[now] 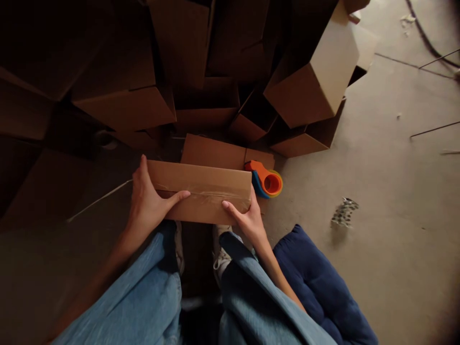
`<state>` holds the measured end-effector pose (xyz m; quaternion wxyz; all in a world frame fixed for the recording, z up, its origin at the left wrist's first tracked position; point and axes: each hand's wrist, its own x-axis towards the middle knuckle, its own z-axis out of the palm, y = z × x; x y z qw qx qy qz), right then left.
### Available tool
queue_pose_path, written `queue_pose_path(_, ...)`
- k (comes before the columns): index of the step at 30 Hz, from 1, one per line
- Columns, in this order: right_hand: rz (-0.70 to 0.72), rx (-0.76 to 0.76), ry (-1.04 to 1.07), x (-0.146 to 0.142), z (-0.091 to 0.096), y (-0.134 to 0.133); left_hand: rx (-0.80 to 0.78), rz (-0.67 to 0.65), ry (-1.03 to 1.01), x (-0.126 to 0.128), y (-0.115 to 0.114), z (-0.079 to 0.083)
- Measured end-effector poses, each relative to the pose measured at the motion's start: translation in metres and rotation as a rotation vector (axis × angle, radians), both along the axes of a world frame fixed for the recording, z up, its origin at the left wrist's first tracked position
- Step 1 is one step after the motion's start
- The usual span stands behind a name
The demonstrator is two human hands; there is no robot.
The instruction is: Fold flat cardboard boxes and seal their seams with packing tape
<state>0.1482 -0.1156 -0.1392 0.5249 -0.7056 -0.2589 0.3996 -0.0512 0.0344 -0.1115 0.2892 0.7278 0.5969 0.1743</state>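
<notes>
Between both hands is a cardboard box (pixel 201 178), its taped seam facing up at me. My left hand (pixel 149 199) grips the box's left end, thumb lying on the seam and fingers around the far side. At the right end my right hand (pixel 247 215) holds it, thumb on the near panel, its other fingers mostly hidden behind the edge. Clear tape (pixel 212 194) runs wrinkled along the seam. Just beyond the box's right end lies an orange and blue tape dispenser (pixel 264 179). Flat cardboard (pixel 215 149) shows on the floor behind the box.
Several open cardboard boxes (pixel 305 91) are heaped ahead and to the left. A navy cushion (pixel 319 287) lies right of my legs. A crumpled patterned scrap (pixel 345 212) is on the concrete floor (pixel 388 191), with a dark cable (pixel 427 40) at the far right.
</notes>
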Motion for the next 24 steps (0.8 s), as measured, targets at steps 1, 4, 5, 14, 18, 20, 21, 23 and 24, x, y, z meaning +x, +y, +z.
queue_pose_path(1, -0.013, -0.001, 0.009, -0.001, 0.001, 0.0, 0.005, -0.003, -0.006, 0.001, 0.0, 0.0)
queue_pose_path(4, -0.047, -0.009, 0.026, -0.003, 0.004, 0.002, 0.022, -0.027, -0.017, 0.002, 0.002, -0.002)
queue_pose_path(5, -0.054, -0.009, 0.023, -0.004, 0.005, 0.002, 0.026, -0.038, -0.021, 0.002, 0.002, -0.003)
queue_pose_path(14, -0.069, 0.028, -0.002, 0.002, 0.001, 0.004, -0.14, -0.045, -0.292, -0.015, 0.019, -0.009)
queue_pose_path(18, -0.047, 0.027, 0.028, 0.005, 0.001, 0.004, -0.366, 0.038, -0.394, -0.018, 0.029, -0.004)
queue_pose_path(20, -0.046, 0.022, 0.025, 0.006, 0.001, 0.004, -0.395, 0.053, -0.404, -0.018, 0.033, 0.0)
queue_pose_path(21, -0.043, 0.02, 0.021, 0.006, 0.001, 0.003, -0.431, 0.059, -0.418, -0.018, 0.035, 0.002)
queue_pose_path(23, -0.036, 0.023, 0.008, 0.007, 0.001, 0.003, -0.52, 0.071, -0.44, -0.02, 0.04, 0.002)
queue_pose_path(24, -0.032, 0.025, -0.002, 0.007, 0.001, 0.002, -0.548, 0.081, -0.438, -0.022, 0.042, 0.001)
